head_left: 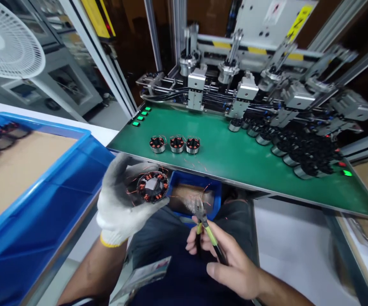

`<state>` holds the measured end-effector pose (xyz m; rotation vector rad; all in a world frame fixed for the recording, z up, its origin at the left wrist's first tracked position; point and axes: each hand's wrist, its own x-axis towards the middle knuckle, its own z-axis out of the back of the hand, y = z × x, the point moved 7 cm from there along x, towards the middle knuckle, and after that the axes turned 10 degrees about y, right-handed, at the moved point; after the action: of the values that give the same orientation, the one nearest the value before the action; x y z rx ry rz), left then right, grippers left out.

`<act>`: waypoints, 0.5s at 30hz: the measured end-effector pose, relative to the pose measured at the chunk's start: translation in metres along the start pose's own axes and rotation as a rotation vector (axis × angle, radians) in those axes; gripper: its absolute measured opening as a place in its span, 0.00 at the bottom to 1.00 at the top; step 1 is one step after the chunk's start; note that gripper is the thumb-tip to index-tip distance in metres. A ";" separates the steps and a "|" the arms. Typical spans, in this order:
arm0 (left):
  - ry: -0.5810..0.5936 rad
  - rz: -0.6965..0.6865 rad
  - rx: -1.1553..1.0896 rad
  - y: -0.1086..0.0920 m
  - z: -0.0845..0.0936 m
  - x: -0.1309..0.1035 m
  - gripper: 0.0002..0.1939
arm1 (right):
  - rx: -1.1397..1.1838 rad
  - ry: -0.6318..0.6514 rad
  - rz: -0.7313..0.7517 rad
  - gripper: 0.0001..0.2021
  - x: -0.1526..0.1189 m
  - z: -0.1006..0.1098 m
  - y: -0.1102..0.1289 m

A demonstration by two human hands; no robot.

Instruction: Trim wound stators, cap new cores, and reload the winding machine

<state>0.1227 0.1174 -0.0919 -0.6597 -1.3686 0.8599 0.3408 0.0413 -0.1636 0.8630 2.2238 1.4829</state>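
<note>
Just off the near edge of the green desk (215, 131), the left hand (120, 208), in a white glove, has its grip clamped on a stator (153, 197) trailing loose copper wires. To the right, apart from it, the bare right hand (228, 259) has its grip wrapped around pliers (203, 219), their tip pointing far, against a blue bin (217, 199). Three more stators (177, 146) stand on the desk, left of its middle; dark parts (279, 148) crowd its right side.

No text reads clearly; upper right, the yellow label (299, 22) and white sign (275, 12) on the machine (247, 88) are blurred
</note>
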 end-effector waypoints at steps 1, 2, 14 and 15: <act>0.005 0.000 0.001 -0.001 0.000 -0.001 0.53 | -0.007 0.007 -0.003 0.31 0.002 0.002 0.003; 0.012 -0.003 0.003 -0.002 0.000 -0.002 0.53 | -0.018 0.010 -0.014 0.32 0.003 0.003 0.005; 0.034 0.094 -0.002 0.010 0.005 -0.004 0.53 | -0.105 -0.141 -0.062 0.24 -0.009 0.024 0.015; 0.044 0.126 0.003 0.013 0.006 -0.003 0.53 | -0.154 -0.176 -0.066 0.23 -0.012 0.032 0.025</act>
<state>0.1149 0.1214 -0.1037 -0.7643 -1.2964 0.9422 0.3755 0.0632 -0.1539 0.8292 1.9658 1.4657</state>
